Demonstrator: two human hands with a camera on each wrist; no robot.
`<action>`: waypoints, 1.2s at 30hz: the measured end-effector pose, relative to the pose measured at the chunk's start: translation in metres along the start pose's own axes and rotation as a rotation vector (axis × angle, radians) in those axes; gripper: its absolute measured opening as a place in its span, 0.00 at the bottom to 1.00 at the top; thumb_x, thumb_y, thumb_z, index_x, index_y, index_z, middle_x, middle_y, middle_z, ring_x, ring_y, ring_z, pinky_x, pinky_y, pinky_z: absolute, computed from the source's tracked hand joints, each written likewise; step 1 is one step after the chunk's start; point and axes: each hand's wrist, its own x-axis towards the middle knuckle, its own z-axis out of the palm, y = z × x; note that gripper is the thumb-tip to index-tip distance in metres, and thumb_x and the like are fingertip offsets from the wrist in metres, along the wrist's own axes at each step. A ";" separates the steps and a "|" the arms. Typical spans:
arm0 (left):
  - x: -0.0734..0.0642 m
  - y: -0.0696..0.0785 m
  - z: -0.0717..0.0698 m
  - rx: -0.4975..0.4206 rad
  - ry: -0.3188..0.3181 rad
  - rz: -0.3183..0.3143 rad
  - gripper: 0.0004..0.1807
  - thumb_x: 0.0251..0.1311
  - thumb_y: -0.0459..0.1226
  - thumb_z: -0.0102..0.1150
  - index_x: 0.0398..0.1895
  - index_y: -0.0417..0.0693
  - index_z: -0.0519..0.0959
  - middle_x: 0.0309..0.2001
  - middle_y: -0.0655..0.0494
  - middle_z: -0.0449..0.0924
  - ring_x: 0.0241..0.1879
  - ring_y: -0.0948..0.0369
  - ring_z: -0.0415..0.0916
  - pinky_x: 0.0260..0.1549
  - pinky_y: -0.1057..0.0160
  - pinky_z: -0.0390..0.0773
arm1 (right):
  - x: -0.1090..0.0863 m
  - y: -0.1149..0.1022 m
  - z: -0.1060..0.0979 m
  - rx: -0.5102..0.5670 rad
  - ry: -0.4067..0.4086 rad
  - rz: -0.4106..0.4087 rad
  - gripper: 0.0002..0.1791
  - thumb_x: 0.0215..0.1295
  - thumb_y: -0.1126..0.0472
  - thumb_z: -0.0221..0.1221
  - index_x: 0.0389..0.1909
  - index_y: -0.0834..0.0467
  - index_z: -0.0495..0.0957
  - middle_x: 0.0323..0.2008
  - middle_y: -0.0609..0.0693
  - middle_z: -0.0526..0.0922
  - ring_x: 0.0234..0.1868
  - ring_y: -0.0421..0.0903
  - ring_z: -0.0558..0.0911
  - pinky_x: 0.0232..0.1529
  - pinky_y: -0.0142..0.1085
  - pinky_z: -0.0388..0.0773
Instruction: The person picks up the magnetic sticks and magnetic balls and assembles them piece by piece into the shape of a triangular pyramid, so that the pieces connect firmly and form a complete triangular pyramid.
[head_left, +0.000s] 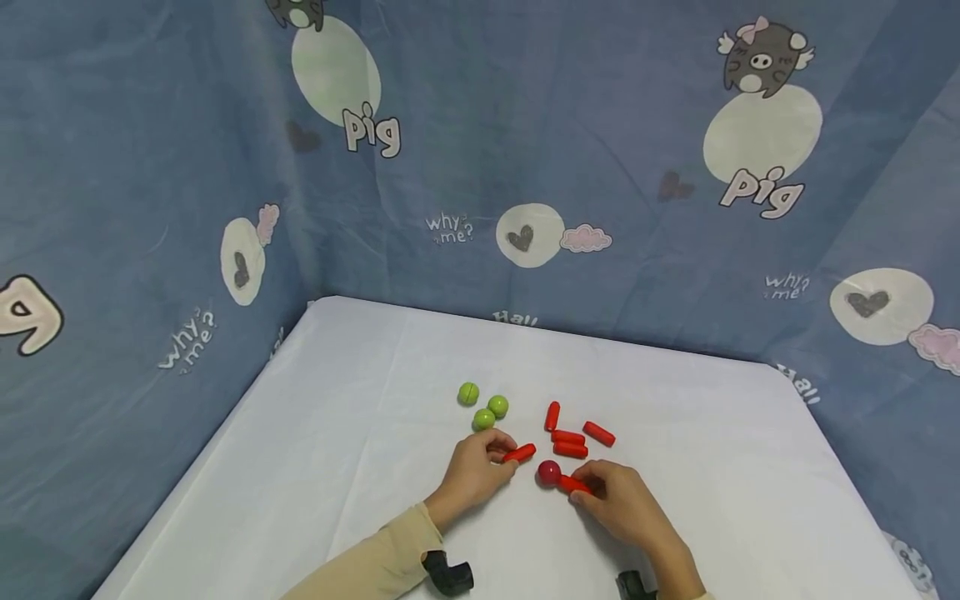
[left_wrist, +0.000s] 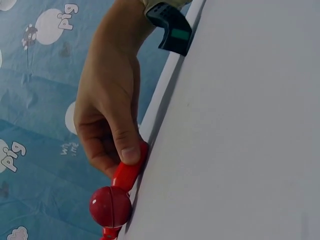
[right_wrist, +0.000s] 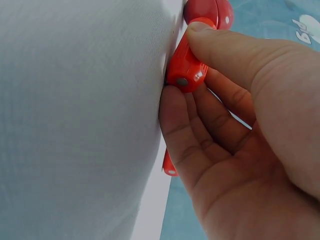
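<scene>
My left hand (head_left: 476, 468) pinches a short red rod (head_left: 521, 452) between thumb and fingers, its free end pointing right. A dark red ball (head_left: 549, 473) with a seam line lies on the table between the two hands. On the other side, my right hand (head_left: 618, 497) pinches a second red rod (head_left: 574, 485), whose far end meets the ball. In the right wrist view this red rod (right_wrist: 187, 67) shows a small grey disc on its near end, with the thumb on top. The left wrist view has the ball (left_wrist: 111, 206) in front of the left hand's rod (left_wrist: 129, 170).
Several loose red rods (head_left: 570, 450) lie behind the right hand, two of them side by side. Three green balls (head_left: 483, 419) sit behind the left hand. The white-covered table (head_left: 420, 350) meets a blue printed cloth (head_left: 465, 150) at its back and left edges.
</scene>
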 end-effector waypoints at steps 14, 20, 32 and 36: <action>-0.025 -0.006 -0.012 -0.067 -0.041 -0.046 0.11 0.54 0.30 0.71 0.40 0.47 0.83 0.37 0.56 0.85 0.35 0.66 0.79 0.35 0.72 0.77 | -0.001 -0.001 0.002 -0.009 -0.002 0.029 0.13 0.57 0.56 0.74 0.43 0.48 0.86 0.33 0.40 0.83 0.36 0.40 0.77 0.44 0.37 0.81; -0.032 -0.008 -0.014 -0.081 -0.057 -0.083 0.12 0.54 0.30 0.71 0.41 0.48 0.83 0.39 0.57 0.84 0.36 0.66 0.79 0.36 0.71 0.77 | -0.001 -0.003 0.005 -0.005 0.003 0.033 0.13 0.56 0.56 0.75 0.43 0.48 0.86 0.32 0.40 0.82 0.36 0.39 0.76 0.42 0.34 0.80; -0.033 -0.009 -0.016 -0.098 -0.048 -0.031 0.12 0.54 0.29 0.71 0.40 0.47 0.83 0.40 0.55 0.85 0.36 0.66 0.80 0.37 0.73 0.79 | 0.002 -0.009 0.007 -0.020 0.033 0.001 0.13 0.57 0.57 0.74 0.43 0.50 0.86 0.31 0.40 0.81 0.34 0.40 0.75 0.40 0.33 0.78; -0.034 -0.010 -0.018 -0.092 -0.040 -0.012 0.12 0.53 0.28 0.71 0.40 0.46 0.83 0.39 0.54 0.85 0.36 0.66 0.80 0.37 0.73 0.79 | 0.004 -0.012 0.009 -0.027 0.036 0.016 0.13 0.57 0.56 0.74 0.43 0.50 0.86 0.31 0.41 0.81 0.35 0.40 0.75 0.40 0.34 0.78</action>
